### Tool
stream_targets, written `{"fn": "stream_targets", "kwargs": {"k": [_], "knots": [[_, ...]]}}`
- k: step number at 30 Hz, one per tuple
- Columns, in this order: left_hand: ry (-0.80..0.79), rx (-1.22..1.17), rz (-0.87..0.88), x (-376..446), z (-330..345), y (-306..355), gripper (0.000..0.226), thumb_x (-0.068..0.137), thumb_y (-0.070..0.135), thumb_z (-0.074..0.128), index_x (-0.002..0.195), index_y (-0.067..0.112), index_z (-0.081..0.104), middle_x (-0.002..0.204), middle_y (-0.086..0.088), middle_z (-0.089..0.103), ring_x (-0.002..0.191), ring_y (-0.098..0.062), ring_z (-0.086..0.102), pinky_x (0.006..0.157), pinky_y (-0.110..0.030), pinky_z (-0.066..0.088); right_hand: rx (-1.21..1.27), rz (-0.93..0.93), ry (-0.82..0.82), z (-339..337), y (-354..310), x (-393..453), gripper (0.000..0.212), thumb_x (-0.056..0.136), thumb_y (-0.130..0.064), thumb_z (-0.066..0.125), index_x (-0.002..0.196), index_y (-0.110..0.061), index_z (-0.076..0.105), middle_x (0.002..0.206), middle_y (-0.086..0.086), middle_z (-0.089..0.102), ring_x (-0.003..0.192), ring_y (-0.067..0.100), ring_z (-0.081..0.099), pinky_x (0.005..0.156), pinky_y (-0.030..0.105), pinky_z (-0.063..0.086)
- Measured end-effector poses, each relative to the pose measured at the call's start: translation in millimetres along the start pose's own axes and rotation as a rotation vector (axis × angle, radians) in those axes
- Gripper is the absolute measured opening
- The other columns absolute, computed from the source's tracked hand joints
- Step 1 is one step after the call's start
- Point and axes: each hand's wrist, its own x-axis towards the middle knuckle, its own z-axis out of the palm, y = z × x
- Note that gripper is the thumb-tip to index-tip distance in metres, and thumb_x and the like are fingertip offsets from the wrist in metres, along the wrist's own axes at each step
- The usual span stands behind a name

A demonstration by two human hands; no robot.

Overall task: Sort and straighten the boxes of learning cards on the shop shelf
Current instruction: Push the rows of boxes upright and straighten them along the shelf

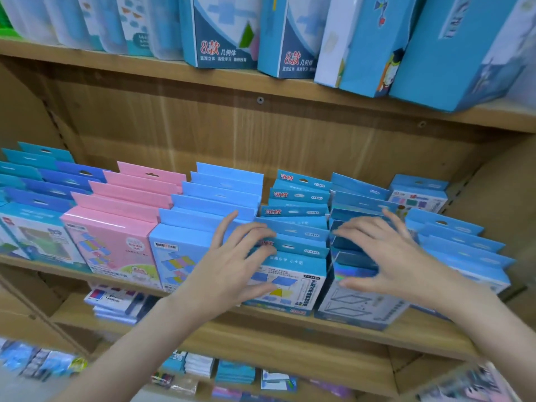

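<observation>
Several rows of learning-card boxes stand front to back on the middle wooden shelf [290,335]. My left hand [232,265] grips the front blue box [290,285] of the centre row, fingers curled over its hanger tab and thumb on its printed face. My right hand [388,256] holds the front box of the neighbouring holographic row [356,306], fingers spread over the box tops and thumb on the front. That row leans slightly and sticks out past the shelf edge.
Left of my hands stand a light blue row [179,256], a pink row [116,236] and more blue boxes. Another blue row [464,250] sits at the right. Tall blue boxes [223,33] fill the shelf above. Small packs [116,303] lie on the shelves below.
</observation>
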Motion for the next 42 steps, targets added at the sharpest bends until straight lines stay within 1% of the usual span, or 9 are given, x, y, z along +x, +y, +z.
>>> {"fn": "stream_targets", "kwargs": {"k": [3, 6, 10, 15, 18, 22, 29, 36, 42], "knots": [[0.023, 0.016, -0.001, -1.9, 5.8, -1.7, 0.035, 0.073, 0.044, 0.069, 0.093, 0.018, 0.056, 0.111, -0.004, 0.059, 0.108, -0.019, 0.049, 0.107, -0.051, 0.021, -0.108, 0.025, 0.06, 8.5, -8.8, 2.1, 0.076, 0.069, -0.076, 0.031, 0.116, -0.02, 0.054, 0.104, -0.008, 0.064, 0.105, 0.011, 0.057, 0.1, 0.055, 0.027], [0.01, 0.001, 0.005, -0.5, 4.6, -4.3, 0.037, 0.065, 0.034, 0.08, 0.089, 0.019, 0.056, 0.109, -0.005, 0.059, 0.096, -0.02, 0.057, 0.108, -0.05, 0.019, -0.059, 0.075, -0.002, 8.6, -14.1, 4.5, 0.087, 0.066, -0.078, 0.028, 0.122, -0.017, 0.052, 0.113, -0.005, 0.062, 0.11, 0.016, 0.058, 0.107, 0.053, 0.014], [-0.017, -0.043, 0.02, 1.0, 1.1, -7.2, 0.034, 0.066, 0.031, 0.08, 0.087, 0.018, 0.057, 0.11, -0.004, 0.055, 0.091, -0.019, 0.058, 0.11, -0.047, 0.017, 0.036, 0.085, 0.009, 1.4, -9.7, 8.7, 0.107, 0.059, -0.091, 0.005, 0.13, -0.023, 0.045, 0.127, -0.01, 0.052, 0.123, 0.012, 0.046, 0.114, 0.042, 0.005], [-0.027, -0.055, 0.026, -0.4, -3.4, -5.8, 0.025, 0.08, 0.041, 0.054, 0.09, 0.018, 0.056, 0.113, -0.003, 0.055, 0.102, -0.017, 0.052, 0.109, -0.05, 0.019, 0.206, 0.094, 0.11, -15.9, -4.3, 29.0, 0.078, 0.07, -0.077, 0.031, 0.124, -0.024, 0.051, 0.123, -0.01, 0.055, 0.119, 0.011, 0.047, 0.113, 0.032, 0.017], [-0.036, -0.03, 0.009, 2.5, -6.8, -5.5, 0.037, 0.078, 0.049, 0.051, 0.101, 0.02, 0.05, 0.12, -0.004, 0.054, 0.113, -0.018, 0.047, 0.111, -0.048, 0.015, 0.259, 0.081, 0.019, -25.5, 3.0, 51.0, 0.05, 0.083, -0.056, 0.051, 0.121, -0.023, 0.053, 0.124, -0.006, 0.055, 0.119, 0.014, 0.045, 0.108, 0.029, 0.024], [-0.063, 0.05, -0.011, 4.5, -10.2, -10.4, 0.057, 0.075, 0.062, 0.05, 0.11, 0.017, 0.048, 0.126, -0.003, 0.054, 0.124, -0.02, 0.04, 0.111, -0.049, 0.014, 0.224, 0.008, -0.11, -22.9, 4.2, 71.1, 0.024, 0.087, -0.042, 0.056, 0.099, -0.023, 0.064, 0.122, -0.006, 0.054, 0.117, 0.013, 0.043, 0.107, 0.029, 0.018], [-0.028, 0.093, -0.01, -3.7, -4.8, -16.8, 0.061, 0.069, 0.059, 0.066, 0.112, 0.019, 0.048, 0.104, 0.004, 0.061, 0.116, -0.019, 0.044, 0.11, -0.048, 0.017, 0.161, -0.037, -0.141, -10.9, 2.3, 80.0, 0.023, 0.092, -0.034, 0.051, 0.096, -0.016, 0.066, 0.126, -0.006, 0.044, 0.119, 0.013, 0.033, 0.104, 0.029, 0.016], [-0.037, 0.1, -0.003, -0.1, -5.6, -17.5, 0.057, 0.065, 0.057, 0.071, 0.101, 0.019, 0.049, 0.127, 0.0, 0.047, 0.123, -0.025, 0.039, 0.109, -0.052, 0.018, 0.243, -0.029, -0.185, -16.7, 0.3, 75.7, 0.015, 0.092, -0.033, 0.052, 0.087, -0.022, 0.061, 0.141, -0.006, 0.033, 0.129, 0.013, 0.026, 0.107, 0.031, 0.017], [-0.053, 0.09, 0.017, -1.0, -6.0, -17.7, 0.05, 0.067, 0.055, 0.071, 0.092, 0.017, 0.05, 0.129, -0.001, 0.045, 0.124, -0.026, 0.038, 0.11, -0.052, 0.016, 0.251, -0.016, -0.164, -15.1, -0.7, 78.9, 0.022, 0.093, -0.03, 0.051, 0.093, -0.014, 0.065, 0.137, -0.005, 0.039, 0.126, 0.013, 0.032, 0.105, 0.027, 0.016]]}}
